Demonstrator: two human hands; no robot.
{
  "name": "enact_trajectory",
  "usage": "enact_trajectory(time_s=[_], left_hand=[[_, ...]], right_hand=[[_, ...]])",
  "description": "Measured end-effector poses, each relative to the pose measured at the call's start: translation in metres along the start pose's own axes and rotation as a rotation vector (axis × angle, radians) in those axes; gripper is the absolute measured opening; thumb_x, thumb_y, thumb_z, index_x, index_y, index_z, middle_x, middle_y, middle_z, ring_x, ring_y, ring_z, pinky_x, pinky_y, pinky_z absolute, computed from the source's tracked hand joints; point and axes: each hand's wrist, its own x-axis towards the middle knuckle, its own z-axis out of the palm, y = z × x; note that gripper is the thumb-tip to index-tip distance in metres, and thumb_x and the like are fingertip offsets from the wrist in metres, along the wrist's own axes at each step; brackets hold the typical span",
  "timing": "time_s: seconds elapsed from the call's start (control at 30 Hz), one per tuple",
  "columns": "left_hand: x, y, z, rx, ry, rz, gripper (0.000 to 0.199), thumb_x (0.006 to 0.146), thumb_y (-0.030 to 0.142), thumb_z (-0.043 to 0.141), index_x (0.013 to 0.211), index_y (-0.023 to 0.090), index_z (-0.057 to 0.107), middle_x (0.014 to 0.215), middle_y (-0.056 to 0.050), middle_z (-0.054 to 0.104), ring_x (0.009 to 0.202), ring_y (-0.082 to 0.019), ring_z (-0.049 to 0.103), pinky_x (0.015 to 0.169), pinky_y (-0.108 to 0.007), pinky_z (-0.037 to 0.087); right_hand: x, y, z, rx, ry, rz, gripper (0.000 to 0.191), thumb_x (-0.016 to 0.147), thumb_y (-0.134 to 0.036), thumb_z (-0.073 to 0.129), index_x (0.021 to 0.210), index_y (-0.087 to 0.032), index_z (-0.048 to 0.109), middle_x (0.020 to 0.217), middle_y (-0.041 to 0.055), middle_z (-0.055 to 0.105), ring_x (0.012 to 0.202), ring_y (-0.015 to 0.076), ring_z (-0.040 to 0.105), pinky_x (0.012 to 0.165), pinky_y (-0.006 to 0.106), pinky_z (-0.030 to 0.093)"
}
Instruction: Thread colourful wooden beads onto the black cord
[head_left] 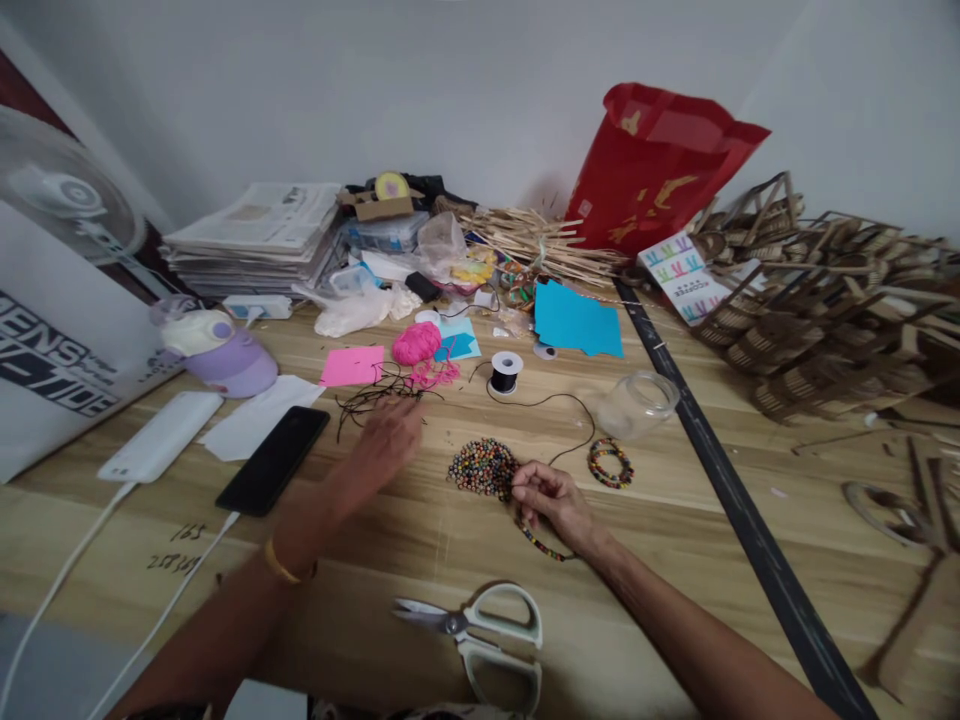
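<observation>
My right hand [553, 503] pinches a string of beads [541, 543]; its small multicoloured beads hang in a curve below the fingers. Just left of those fingertips lies a pile of loose beads [481, 467]. My left hand [391, 432] is over a tangle of thin black cords [367, 398], its fingers blurred and partly hidden, so whether it grips one is unclear. A finished-looking coil of strung beads [610, 463] rests right of my right hand. Behind the pile stands a spool of black cord [505, 373], its loose end trailing toward the right hand.
Scissors [469, 635] lie partly opened near the front edge. A glass jar [637, 405] stands at right, before woven baskets [810, 350]. At left are a black phone [273, 460] and a white power bank [160, 436] with cables. Pink yarn [417, 343] sits behind the cords.
</observation>
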Motion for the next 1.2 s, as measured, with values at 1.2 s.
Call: enact_trajectory(time_s=[1.2], left_hand=[[0.024, 0.11, 0.063, -0.172, -0.202, 0.447, 0.024, 0.092, 0.018, 0.049, 0.107, 0.024, 0.065, 0.104, -0.007, 0.054, 0.104, -0.021, 0.048, 0.094, -0.038, 0.038]], right_hand=[[0.002, -0.017, -0.042, 0.208, -0.151, 0.092, 0.029, 0.07, -0.036, 0.078, 0.069, -0.015, 0.057, 0.06, -0.0028, 0.053, 0.042, 0.0044, 0.043, 0.039, 0.014, 0.039]])
